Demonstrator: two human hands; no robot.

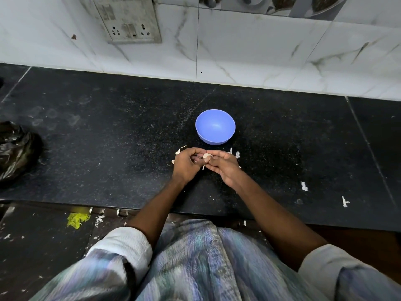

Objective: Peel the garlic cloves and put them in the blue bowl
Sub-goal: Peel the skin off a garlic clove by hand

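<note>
- Far to the left of our left hand, at the frame's edge, we see a crumpled black plastic bag (pixel 16 148) lying on the black speckled stone counter (pixel 108 135).
- Behind and to the left of that hand, on the white marble-patterned tiled wall (pixel 249 46), sits a grimy grey switch-and-socket plate (pixel 128 21).
- Just beside the left hand's knuckles, on the far-left side, a few pale papery garlic skin scraps (pixel 179 150) lie on the counter.
- Our left hand (pixel 186 162) hovers low over the counter with its fingers curled, its fingertips pinching the small pale garlic clove (pixel 207 157).
- The clove sits between the two hands, gripped from both sides, with a loose strip of skin hanging beneath it.
- Just beyond both hands, near the fingertips but not touching them, stands the round blue plastic bowl (pixel 215 127); we see no cloves inside it.
- Our right hand (pixel 223 167) meets the left, palm turned partly up, thumb and fingers curled and pinching the same clove.
- Just right of the right hand, more white skin scraps (pixel 237 154) lie on the counter, and farther right and nearer us are two larger white flecks (pixel 304 186).
</note>
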